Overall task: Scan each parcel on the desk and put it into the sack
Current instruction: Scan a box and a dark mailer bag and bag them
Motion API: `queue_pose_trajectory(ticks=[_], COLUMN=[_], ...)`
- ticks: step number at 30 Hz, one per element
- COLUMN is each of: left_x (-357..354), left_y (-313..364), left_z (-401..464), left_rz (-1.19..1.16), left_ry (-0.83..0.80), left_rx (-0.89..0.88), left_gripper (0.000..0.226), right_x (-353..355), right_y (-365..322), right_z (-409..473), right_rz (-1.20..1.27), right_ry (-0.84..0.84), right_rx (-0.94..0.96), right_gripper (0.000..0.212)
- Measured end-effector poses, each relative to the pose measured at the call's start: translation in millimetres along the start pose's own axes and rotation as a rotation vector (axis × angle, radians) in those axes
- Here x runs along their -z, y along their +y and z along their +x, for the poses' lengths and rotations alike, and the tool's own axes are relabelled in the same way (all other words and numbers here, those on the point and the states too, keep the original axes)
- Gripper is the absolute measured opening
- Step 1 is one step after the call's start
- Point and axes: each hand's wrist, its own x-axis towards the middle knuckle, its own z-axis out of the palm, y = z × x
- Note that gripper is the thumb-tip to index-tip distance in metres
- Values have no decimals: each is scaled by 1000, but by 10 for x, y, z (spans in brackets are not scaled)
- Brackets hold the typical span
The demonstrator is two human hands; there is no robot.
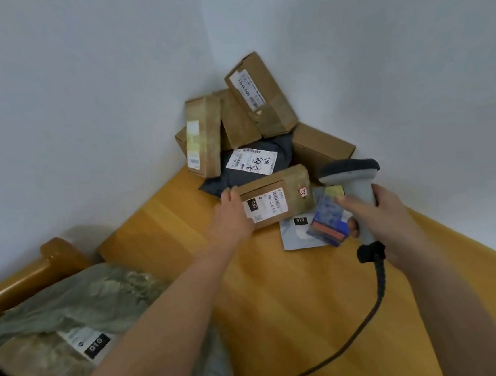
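A pile of parcels sits in the desk's far corner: several brown cardboard boxes (258,97), a dark grey mailer bag (253,163) with a white label, a white mailer (300,232) and a small blue box (328,216). My left hand (232,216) grips the left end of a brown box with a white barcode label (276,199) at the front of the pile. My right hand (384,218) holds a grey barcode scanner (352,178) by its handle, its head above the pile's right side. The greenish sack (94,294) lies open at lower left with a labelled box (55,363) inside.
The wooden desk (296,303) runs from the wall corner toward me. The scanner's black cable (371,306) trails across it to the bottom edge. A wooden chair arm (35,272) stands left of the desk behind the sack. White walls close in on both sides.
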Motion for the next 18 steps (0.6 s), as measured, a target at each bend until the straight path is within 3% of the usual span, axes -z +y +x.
queue_pose_trajectory(ticks=[3,10,14,18], left_x=[-100,-236,-232,-81], left_y=[-60,-145,-105,-132], left_z=[284,495,354,94], left_rz=[66,141,-30,-394], left_ry=[-10,-83,-112,-198], left_rx=[39,44,39,292], left_gripper=[95,80,58,38], right_x=[30,40,22,-28], right_y=[116,213,151,-45], right_z=[159,318,214,24], right_rz=[-10,23,85,199], right_ry=[-23,-48,-44,-37], right_rx=[-30,-70,-93,-145], right_gripper=[26,29,27,31])
